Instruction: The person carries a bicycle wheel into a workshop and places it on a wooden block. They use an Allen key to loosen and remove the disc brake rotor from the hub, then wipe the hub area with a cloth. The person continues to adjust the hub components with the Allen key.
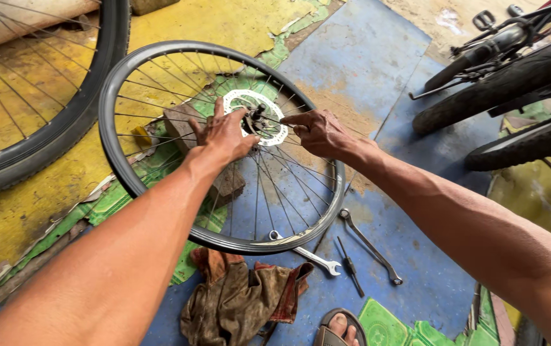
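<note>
A bare bicycle wheel rim [116, 96] with thin spokes lies flat over the floor, a white-grey brake disc [244, 100] around its hub [259, 115] at the centre. My left hand [223, 136] rests on the spokes and disc just left of the hub, fingers spread and pressing. My right hand [319, 131] comes in from the right, its fingertips pinched at the hub axle. What the fingertips hold is too small to tell.
A brick [182, 122] sits under the wheel. Near its front edge lie a spanner [317, 258], a box wrench [370, 245], a screwdriver [350, 264] and a brown rag [240, 301]. A tyred wheel [64, 122] is at left, parked bicycles [512, 70] at right, a sandalled foot [341, 328] below.
</note>
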Action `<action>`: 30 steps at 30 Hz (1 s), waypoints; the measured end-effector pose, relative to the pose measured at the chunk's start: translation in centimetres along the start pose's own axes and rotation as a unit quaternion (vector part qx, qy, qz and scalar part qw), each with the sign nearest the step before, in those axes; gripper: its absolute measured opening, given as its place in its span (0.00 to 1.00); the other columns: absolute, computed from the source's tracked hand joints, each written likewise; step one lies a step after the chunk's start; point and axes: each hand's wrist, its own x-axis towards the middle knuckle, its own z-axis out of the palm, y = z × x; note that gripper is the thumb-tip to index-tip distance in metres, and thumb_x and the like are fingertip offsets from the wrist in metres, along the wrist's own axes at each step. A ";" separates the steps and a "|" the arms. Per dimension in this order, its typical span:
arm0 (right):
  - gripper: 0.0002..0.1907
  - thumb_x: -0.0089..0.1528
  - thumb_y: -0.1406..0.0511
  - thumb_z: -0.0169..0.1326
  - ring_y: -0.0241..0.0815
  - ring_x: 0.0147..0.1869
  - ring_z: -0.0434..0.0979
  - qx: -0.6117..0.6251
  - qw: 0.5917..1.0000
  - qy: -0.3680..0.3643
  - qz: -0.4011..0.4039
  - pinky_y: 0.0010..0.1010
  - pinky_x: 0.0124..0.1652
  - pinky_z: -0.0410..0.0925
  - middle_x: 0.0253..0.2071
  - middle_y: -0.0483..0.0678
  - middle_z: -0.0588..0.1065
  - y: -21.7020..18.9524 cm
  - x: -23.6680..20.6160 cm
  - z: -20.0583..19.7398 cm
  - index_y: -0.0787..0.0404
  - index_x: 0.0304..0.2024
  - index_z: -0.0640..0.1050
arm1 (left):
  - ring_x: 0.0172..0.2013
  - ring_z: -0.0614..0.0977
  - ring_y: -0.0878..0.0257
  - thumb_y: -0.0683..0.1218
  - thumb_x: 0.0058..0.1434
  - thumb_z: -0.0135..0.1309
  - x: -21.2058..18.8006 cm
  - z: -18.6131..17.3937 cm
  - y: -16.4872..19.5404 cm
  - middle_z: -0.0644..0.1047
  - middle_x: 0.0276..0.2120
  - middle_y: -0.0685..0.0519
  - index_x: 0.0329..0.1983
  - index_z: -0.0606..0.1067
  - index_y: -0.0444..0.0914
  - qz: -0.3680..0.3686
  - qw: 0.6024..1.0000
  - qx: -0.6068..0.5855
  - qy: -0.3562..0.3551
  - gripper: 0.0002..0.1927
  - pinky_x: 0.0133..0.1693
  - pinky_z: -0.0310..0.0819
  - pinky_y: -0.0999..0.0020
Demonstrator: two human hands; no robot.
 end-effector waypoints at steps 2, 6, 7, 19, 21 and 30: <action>0.25 0.62 0.68 0.47 0.37 0.19 0.60 -0.011 1.000 -0.004 0.003 0.35 0.22 0.57 0.19 0.50 0.73 5.3 0.9 0.2 0.43 0.59 0.80 | 0.74 0.50 0.42 0.60 0.54 0.64 2.8 3.7 2.9 0.38 0.78 0.41 0.73 0.61 0.55 0.004 1.000 0.006 -0.012 0.44 0.68 0.23 0.26; 0.25 0.61 0.68 0.47 0.33 0.18 0.59 -0.003 1.000 -0.005 0.016 0.34 0.20 0.56 0.22 0.43 0.77 17.3 2.8 0.8 0.41 0.57 0.81 | 0.78 0.34 0.50 0.60 0.56 0.62 9.5 11.6 7.7 0.47 0.76 0.48 0.74 0.59 0.51 0.042 0.998 -0.004 -0.055 0.43 0.66 0.16 0.23; 0.25 0.60 0.69 0.47 0.33 0.18 0.59 0.003 1.000 -0.003 0.012 0.34 0.19 0.56 0.23 0.39 0.78 19.5 3.0 0.8 0.41 0.56 0.81 | 0.77 0.31 0.47 0.57 0.62 0.56 10.8 13.1 8.3 0.42 0.76 0.43 0.73 0.63 0.50 0.065 0.995 -0.052 -0.058 0.36 0.66 0.14 0.26; 0.22 0.64 0.68 0.44 0.34 0.15 0.55 -0.074 0.995 0.040 0.054 0.32 0.16 0.52 0.19 0.45 0.77 30.0 3.0 1.5 0.43 0.53 0.83 | 0.75 0.30 0.40 0.56 0.49 0.70 16.4 18.1 10.1 0.36 0.73 0.29 0.71 0.64 0.55 0.080 0.991 -0.047 -0.094 0.45 0.69 0.23 0.39; 0.20 0.62 0.68 0.45 0.32 0.14 0.58 -0.034 0.998 0.050 0.020 0.30 0.16 0.54 0.21 0.44 0.78 30.3 3.1 1.7 0.47 0.51 0.84 | 0.75 0.35 0.43 0.60 0.44 0.71 17.3 18.8 10.0 0.34 0.76 0.35 0.69 0.66 0.62 0.010 0.996 -0.016 -0.086 0.47 0.68 0.22 0.30; 0.21 0.59 0.69 0.47 0.35 0.15 0.59 -0.044 0.996 0.075 0.003 0.33 0.16 0.57 0.20 0.44 0.77 27.5 3.3 2.7 0.47 0.49 0.85 | 0.73 0.48 0.34 0.64 0.36 0.75 18.8 19.9 8.8 0.38 0.75 0.36 0.68 0.69 0.63 0.104 0.994 -0.029 -0.021 0.51 0.71 0.39 0.42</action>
